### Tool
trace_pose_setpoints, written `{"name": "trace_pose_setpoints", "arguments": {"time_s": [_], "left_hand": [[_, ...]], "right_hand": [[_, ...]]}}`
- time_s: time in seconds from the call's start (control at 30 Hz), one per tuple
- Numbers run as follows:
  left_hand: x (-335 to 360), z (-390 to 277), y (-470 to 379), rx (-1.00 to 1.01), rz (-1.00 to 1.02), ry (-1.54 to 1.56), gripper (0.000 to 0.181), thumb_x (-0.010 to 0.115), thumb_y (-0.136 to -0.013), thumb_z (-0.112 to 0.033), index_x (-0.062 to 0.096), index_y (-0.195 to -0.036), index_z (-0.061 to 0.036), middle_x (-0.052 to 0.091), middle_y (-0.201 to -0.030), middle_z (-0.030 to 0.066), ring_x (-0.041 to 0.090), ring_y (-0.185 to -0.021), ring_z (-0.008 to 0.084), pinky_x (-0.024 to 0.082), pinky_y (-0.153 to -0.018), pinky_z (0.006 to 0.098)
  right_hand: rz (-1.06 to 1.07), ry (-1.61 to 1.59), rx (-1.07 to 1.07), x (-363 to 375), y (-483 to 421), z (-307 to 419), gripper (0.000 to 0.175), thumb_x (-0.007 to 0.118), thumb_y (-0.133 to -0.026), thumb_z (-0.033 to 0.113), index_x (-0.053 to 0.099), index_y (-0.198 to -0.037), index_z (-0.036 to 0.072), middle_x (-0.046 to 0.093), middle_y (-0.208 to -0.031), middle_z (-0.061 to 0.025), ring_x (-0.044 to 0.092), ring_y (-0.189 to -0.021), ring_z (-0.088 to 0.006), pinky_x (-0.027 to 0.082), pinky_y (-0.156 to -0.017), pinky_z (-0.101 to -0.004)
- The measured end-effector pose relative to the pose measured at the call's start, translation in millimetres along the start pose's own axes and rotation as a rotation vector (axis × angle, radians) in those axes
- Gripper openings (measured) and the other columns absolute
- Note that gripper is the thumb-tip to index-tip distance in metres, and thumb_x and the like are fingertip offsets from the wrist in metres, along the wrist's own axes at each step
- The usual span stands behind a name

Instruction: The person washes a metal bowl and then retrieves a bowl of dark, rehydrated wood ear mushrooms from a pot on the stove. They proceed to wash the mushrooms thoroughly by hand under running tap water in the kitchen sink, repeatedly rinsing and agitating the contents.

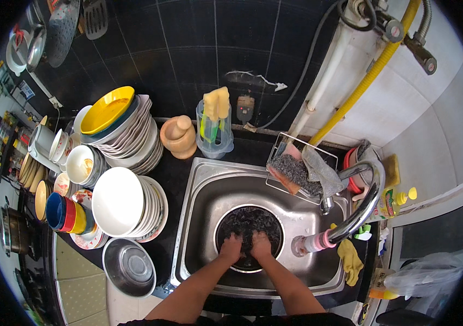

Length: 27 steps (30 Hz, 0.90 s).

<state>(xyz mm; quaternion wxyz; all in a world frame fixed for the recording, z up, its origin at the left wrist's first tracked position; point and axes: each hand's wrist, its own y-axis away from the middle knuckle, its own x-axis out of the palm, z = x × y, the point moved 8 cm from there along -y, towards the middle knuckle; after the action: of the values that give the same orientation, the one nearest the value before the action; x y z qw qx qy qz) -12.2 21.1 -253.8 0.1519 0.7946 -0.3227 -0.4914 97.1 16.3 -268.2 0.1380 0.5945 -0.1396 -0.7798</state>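
Note:
A round metal basin (283, 240), filled with dark pieces in water, stands inside the stainless steel sink (317, 271). My left hand (231, 246) is partly sunk in the dark mass at the basin's lower left. Beside it, my right hand (261, 244) dips into the same mass at the lower right. The fingertips of both hands are covered, so whether they grip anything does not show. The chrome faucet (374, 195) arches at the right, with a pink-banded spout end (317, 242) pointing over the basin's right side.
Left of the sink stand stacked plates (150, 208), bowls (80, 163), colored cups (62, 212) and an empty metal bowl (129, 267). Behind are a wooden mortar (178, 138) and a plastic utensil holder (214, 134). A wire rack (274, 183) holds scrubbers; a yellow cloth (350, 261) lies right.

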Motion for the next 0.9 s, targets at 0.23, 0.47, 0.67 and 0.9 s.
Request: {"name": "trace_pose_setpoints", "arguments": {"time_s": [0.23, 0.47, 0.67, 0.9], "left_hand": [[-60.9, 2.1, 18.9, 0.036, -0.387, 0.409, 0.050, 0.049, -0.068, 0.001, 0.037, -0.116, -0.0078, 0.046, -0.108, 0.0198, 0.044, -0.099, 0.0365, 0.037, -0.085, 0.0401], [-54.5, -12.4, -6.6, 0.011, -0.402, 0.153, 0.053, 0.060, -0.059, -0.010, 0.045, -0.109, -0.0099, 0.046, -0.109, 0.0141, 0.042, -0.099, 0.0331, 0.032, -0.085, 0.0473], [-53.9, -14.2, 18.3, 0.307, -0.257, -0.097, 0.053, 0.069, -0.055, -0.025, 0.050, -0.100, -0.0041, 0.045, -0.111, 0.0143, 0.037, -0.108, 0.0345, 0.027, -0.090, 0.0474], [-29.8, -19.7, 22.7, 0.168, -0.055, -0.170, 0.080, 0.068, -0.060, -0.035, 0.030, -0.123, -0.0040, 0.030, -0.128, 0.0155, 0.025, -0.119, 0.0337, 0.015, -0.099, 0.0456]], "right_hand": [[-0.300, -0.673, -0.140, -49.3, 6.8, 3.6, 0.052, 0.056, -0.056, -0.001, 0.046, -0.108, 0.003, 0.042, -0.109, -0.0234, 0.042, -0.100, -0.0367, 0.036, -0.086, -0.0363], [-0.036, -0.371, -0.020, -38.1, -30.7, 15.5, 0.075, 0.069, -0.054, 0.015, 0.037, -0.121, 0.020, 0.025, -0.129, -0.0120, 0.023, -0.117, -0.0389, 0.024, -0.092, -0.0521], [-0.024, -0.116, -0.277, -39.2, 13.8, 20.4, 0.065, 0.074, -0.049, 0.027, 0.050, -0.109, 0.021, 0.027, -0.129, -0.0074, 0.022, -0.118, -0.0361, 0.020, -0.090, -0.0581], [-0.028, -0.034, -0.043, -40.9, 15.6, 20.5, 0.071, 0.071, -0.052, 0.018, 0.040, -0.116, 0.013, 0.031, -0.124, -0.0133, 0.034, -0.110, -0.0354, 0.038, -0.083, -0.0445]]}}
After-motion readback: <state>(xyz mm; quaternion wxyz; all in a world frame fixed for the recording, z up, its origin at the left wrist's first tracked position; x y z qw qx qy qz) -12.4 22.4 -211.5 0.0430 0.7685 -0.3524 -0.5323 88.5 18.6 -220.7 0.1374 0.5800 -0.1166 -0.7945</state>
